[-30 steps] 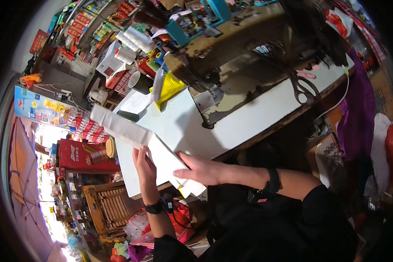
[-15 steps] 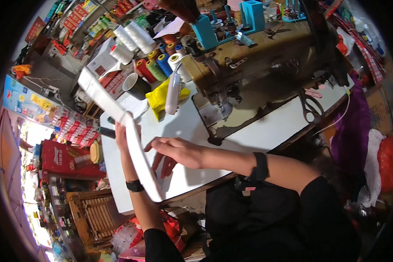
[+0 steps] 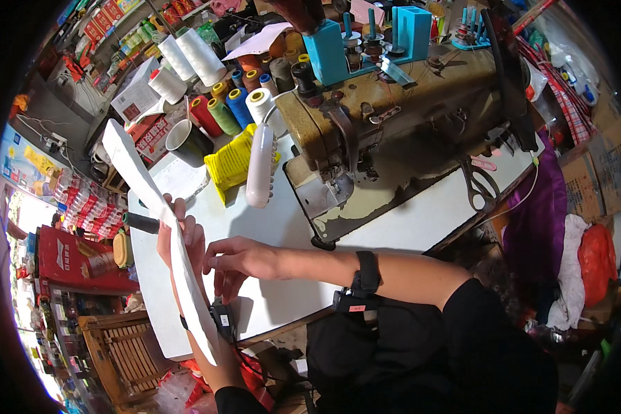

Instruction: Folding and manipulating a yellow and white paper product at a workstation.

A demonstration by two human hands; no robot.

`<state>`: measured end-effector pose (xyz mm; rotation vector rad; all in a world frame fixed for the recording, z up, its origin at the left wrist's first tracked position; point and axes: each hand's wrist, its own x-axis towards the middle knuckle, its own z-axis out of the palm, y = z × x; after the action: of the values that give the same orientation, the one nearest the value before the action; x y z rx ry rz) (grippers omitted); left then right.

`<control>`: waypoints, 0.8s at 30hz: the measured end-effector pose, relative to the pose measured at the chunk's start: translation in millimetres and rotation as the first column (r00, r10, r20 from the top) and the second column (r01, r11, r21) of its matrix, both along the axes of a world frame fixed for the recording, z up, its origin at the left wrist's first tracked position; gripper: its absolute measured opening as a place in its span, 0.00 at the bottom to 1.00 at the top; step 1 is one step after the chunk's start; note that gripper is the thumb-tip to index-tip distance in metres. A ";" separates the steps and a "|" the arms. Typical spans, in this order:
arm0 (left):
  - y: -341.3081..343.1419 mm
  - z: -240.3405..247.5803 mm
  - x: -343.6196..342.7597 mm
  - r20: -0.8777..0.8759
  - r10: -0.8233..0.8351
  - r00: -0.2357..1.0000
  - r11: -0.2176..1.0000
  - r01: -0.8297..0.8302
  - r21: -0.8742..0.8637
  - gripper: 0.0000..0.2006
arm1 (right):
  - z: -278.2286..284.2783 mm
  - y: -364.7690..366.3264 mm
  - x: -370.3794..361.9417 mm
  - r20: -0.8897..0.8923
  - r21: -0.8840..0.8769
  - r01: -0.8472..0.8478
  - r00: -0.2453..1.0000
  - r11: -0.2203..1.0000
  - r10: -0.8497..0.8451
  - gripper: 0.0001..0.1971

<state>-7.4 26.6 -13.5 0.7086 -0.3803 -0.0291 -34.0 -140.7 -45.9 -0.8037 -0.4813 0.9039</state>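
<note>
A long white strip (image 3: 132, 164), paper or stiff cloth, stands nearly edge-on over the left end of the table. My left hand (image 3: 194, 238) is closed around its middle, fingertips showing over the edge; the strip hides part of the palm and forearm. Just right of it is my right hand (image 3: 240, 262), fingers loosely bent and apart, with nothing visible in them and a small gap to the strip. A dark thread spool (image 3: 142, 222) lies beside my left hand. Beyond my hands are a yellow bundle (image 3: 229, 165) and a pale elongated lamp (image 3: 259, 165).
An old sewing machine (image 3: 393, 103) takes up the table's right side, with black scissors (image 3: 479, 185) near the front edge. Several coloured thread spools (image 3: 239, 107) and a dark cup (image 3: 189, 143) stand at the back. A wooden chair (image 3: 125, 359) is at lower left.
The view has shifted, so the table scene sits differently. My left hand's fingers now show past the strip's edge. My right hand's fingers are more bent and it remains near the strip.
</note>
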 end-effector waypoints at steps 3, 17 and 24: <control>2.1 3.4 1.4 0.081 -0.093 0.992 0.994 0.098 -0.052 0.18 | 4.7 -1.8 -1.6 -0.014 -0.008 -0.025 1.000 1.000 0.024 0.10; 2.2 7.4 -3.2 0.052 -0.083 0.995 0.993 0.087 -0.084 0.19 | 8.9 -6.2 -1.1 -0.035 -0.035 -0.029 0.999 0.999 0.027 0.08; 4.4 7.6 -5.5 0.007 -0.071 0.997 0.996 0.071 -0.061 0.18 | 11.1 -8.1 -1.5 -0.025 -0.055 -0.019 1.000 0.998 0.018 0.09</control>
<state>-13.0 30.9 -5.9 0.6346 -0.4091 -0.0824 -35.5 -148.9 -34.8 -0.8387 -0.4443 0.9463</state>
